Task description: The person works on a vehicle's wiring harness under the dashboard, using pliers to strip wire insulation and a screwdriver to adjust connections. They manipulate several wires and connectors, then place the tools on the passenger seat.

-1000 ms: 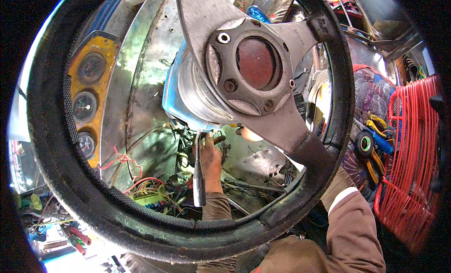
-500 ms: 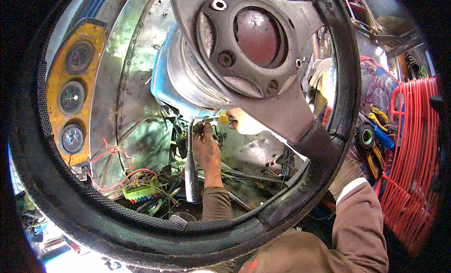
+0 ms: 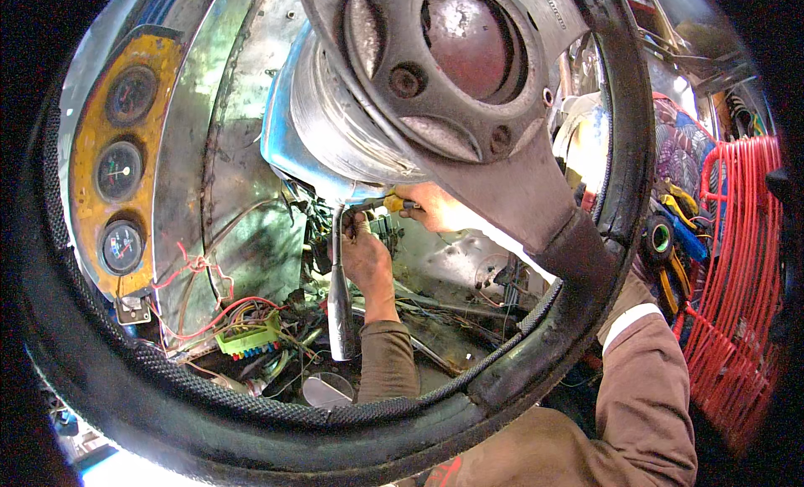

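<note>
Below the blue steering column cover [image 3: 275,135], my right hand [image 3: 434,207] grips the yellow-and-black handle of a screwdriver [image 3: 394,203]. Its metal shaft points left toward the underside of the column. My left hand [image 3: 368,259] reaches up beside the shaft's tip, fingers pinched together near dark wiring [image 3: 316,227]; what they hold is too small to make out. A metal lever [image 3: 339,307] with a thick grip hangs just left of that hand. The steering wheel [image 3: 548,194] stands in front of both arms and hides part of my right forearm.
A yellow panel with round gauges [image 3: 119,170] is at the left. Loose coloured wires and a green connector block [image 3: 249,336] lie low at the left. On the right are a red wire-like rack [image 3: 733,236], a roll of tape [image 3: 660,237] and yellow-handled tools [image 3: 670,282].
The view has shifted slightly, moving the gauges left and the wheel hub up. More of the screwdriver's yellow handle shows by my right hand. Both hands stay under the column.
</note>
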Demonstrator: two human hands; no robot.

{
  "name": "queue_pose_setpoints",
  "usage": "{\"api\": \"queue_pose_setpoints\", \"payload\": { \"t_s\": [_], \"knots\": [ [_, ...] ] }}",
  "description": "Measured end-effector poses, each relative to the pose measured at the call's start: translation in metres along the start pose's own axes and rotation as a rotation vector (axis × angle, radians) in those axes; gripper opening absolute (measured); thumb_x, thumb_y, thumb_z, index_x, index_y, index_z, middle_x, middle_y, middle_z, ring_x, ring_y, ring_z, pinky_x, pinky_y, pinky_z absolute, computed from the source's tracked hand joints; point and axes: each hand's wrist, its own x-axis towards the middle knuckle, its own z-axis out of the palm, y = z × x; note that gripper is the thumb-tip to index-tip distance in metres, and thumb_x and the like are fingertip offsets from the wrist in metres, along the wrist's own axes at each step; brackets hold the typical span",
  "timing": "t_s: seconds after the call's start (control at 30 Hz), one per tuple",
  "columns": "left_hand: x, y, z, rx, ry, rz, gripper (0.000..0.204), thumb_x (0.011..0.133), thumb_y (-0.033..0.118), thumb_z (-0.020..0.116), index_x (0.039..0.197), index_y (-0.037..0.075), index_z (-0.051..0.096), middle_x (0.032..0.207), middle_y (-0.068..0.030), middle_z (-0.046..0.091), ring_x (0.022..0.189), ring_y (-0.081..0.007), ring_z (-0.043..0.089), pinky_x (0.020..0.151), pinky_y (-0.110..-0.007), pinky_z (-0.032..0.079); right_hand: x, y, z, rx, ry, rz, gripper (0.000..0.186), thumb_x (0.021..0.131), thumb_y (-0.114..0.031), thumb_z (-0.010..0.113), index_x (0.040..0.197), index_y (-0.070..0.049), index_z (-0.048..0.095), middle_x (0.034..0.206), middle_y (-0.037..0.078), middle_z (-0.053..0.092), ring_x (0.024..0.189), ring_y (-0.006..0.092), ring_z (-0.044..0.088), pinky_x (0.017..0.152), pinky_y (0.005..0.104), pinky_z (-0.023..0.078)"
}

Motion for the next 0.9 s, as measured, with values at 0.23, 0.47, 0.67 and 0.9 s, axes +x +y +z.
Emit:
{"api": "queue_pose_setpoints", "payload": {
  "t_s": [0.23,0.47,0.67,0.9],
  "knots": [
    [0.009,-0.003,0.002,-0.318,-0.092,-0.186,0.034,0.099,0.031,0.065,0.109,-0.001,0.068,0.098,-0.0166,0.069,0.091,-0.0340,0.064,0.084,-0.047,0.046,0.021,0.055,0.052,0.230,0.191,-0.025,0.033,0.095,-0.022,0.071,0.123,-0.007,0.065,0.100,0.019,0.071,0.092,0.0349,0.068,0.081,0.0442,0.051],
    [0.008,0.035,-0.023,-0.306,-0.077,-0.184,0.050,0.098,0.042,0.067,0.120,-0.003,0.067,0.111,-0.0242,0.071,0.102,-0.0409,0.067,0.086,-0.049,0.050,0.008,0.025,0.020,0.168,0.042,0.119,0.031,0.094,-0.024,0.072,0.120,-0.007,0.067,0.093,0.018,0.070,0.085,0.0330,0.067,0.077,0.0440,0.050],
    [0.018,0.029,-0.008,-0.161,-0.028,-0.068,0.054,0.097,0.051,0.065,0.113,-0.001,0.072,0.111,-0.0238,0.073,0.101,-0.0443,0.068,0.084,-0.051,0.053,-0.005,-0.006,-0.011,0.138,-0.032,0.216,0.030,0.094,-0.025,0.072,0.118,-0.007,0.067,0.090,0.017,0.069,0.082,0.0315,0.066,0.075,0.0435,0.050],
    [0.014,0.009,0.005,-0.205,0.005,-0.033,0.053,0.092,0.049,0.060,0.107,-0.001,0.073,0.105,-0.0273,0.073,0.095,-0.0454,0.070,0.085,-0.054,0.053,-0.012,-0.007,-0.018,0.128,-0.045,0.248,0.030,0.094,-0.027,0.072,0.116,-0.007,0.068,0.086,0.016,0.068,0.078,0.0298,0.065,0.072,0.0430,0.049]
  ]
}}
